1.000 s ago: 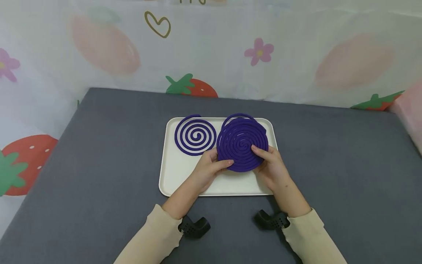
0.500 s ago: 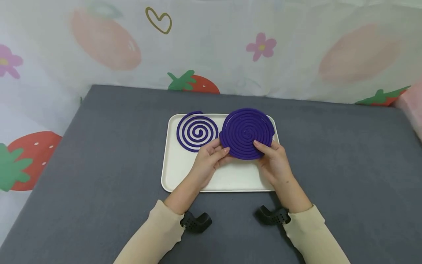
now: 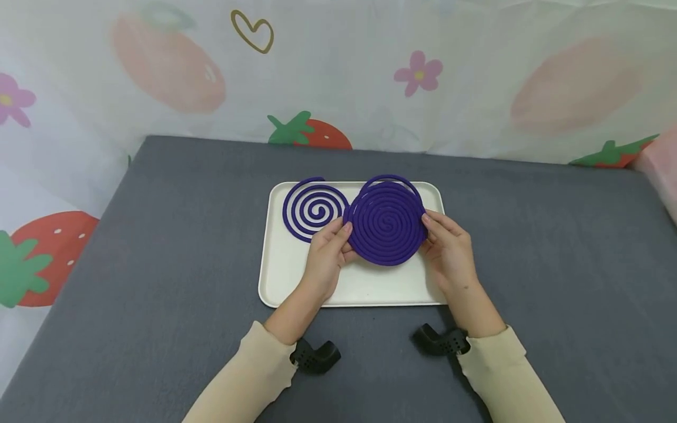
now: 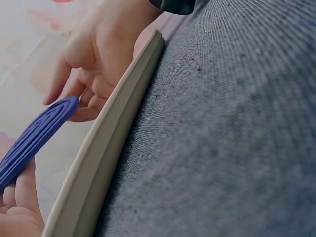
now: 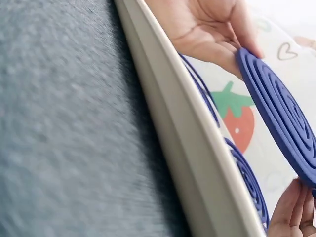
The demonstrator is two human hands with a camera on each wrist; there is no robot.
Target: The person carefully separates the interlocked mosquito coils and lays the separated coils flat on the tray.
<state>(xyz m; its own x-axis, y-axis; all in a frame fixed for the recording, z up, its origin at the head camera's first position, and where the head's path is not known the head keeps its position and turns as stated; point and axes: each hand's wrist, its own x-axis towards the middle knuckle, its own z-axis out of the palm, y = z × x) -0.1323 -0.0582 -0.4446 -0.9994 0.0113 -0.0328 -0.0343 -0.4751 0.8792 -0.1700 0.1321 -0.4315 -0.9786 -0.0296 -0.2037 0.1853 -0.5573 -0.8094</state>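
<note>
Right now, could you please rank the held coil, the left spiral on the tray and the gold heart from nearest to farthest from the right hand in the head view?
1. Held coil: pinched by the right hand.
2. Left spiral: left of the coil, on the tray.
3. Gold heart: upper left, on the wall.

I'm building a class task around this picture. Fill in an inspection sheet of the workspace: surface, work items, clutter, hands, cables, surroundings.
Surface: grey tabletop with a white tray on it.
Work items: tightly wound purple disc held above the tray; loose purple spiral at the tray's far left; second spiral behind the disc, mostly hidden in the head view.
Clutter: nothing seen.
Hands: left hand pinches the disc's left edge, right hand its right edge; black device on each wrist.
Cables: nothing seen.
Surroundings: pale backdrop printed with strawberries and flowers; pink item at the right, too cut off to identify.
</note>
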